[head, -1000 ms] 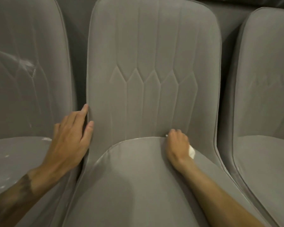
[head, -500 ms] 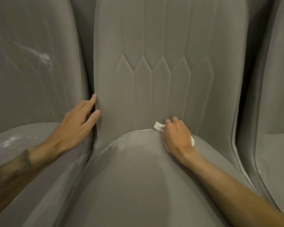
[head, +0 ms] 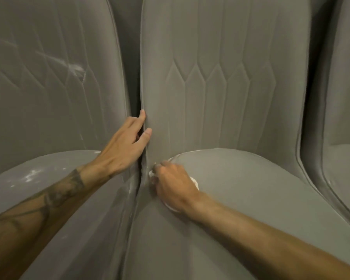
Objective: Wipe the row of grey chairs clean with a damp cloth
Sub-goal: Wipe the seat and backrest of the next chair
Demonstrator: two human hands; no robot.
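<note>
Left hand: your left hand [head: 125,146] is low on the left edge of the middle chair [head: 230,77] backrest. The thumb lies on the front face and the index finger lies straight up along the edge. The other fingers go into the dark gap beside it.
Left grip: closed on that backrest edge, pinched between thumb and fingers.
Right hand: your right hand [head: 174,186] is at the rear left corner of the middle chair's seat, right where seat meets backrest. Knuckles are up and the fingers are curled down.
Right grip: closed round the cloth [head: 194,181], pressing it on the seat.
Cloth: white, bunched under your right palm. Only bits show: at the fingertips, at the hand's right side and under the wrist.
Middle chair: grey, with stitched pointed panels on the backrest. A pale line runs along the seam at the rear of the seat.
Left chair: the left chair [head: 49,110] is just beside the middle chair with a narrow gap between. There are white smears [head: 76,68] on its backrest and white specks [head: 30,175] on its seat.
Right chair: only the left part of the right chair [head: 343,98] is in view, close beside the middle one.
Forearms: your tattooed left forearm [head: 49,199] crosses the left chair's seat. The right one crosses the middle chair's seat.
</note>
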